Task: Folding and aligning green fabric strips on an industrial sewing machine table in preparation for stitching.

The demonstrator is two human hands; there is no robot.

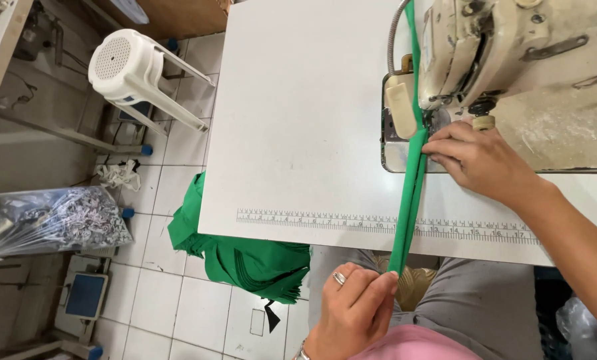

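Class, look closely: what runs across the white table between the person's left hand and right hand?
In the head view, a folded green fabric strip stretches from left hand to right hand.

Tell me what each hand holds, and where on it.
The left hand pinches the green fabric strip at its near end, below the table edge. The right hand presses its fingertips on the strip beside the sewing machine.

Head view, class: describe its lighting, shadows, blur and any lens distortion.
Head view: even, bright light; the white table is almost washed out, with only faint shadows; the green strip and both hands, left hand and right hand, look sharp; the table edges splay outward, suggesting a wide-angle lens.
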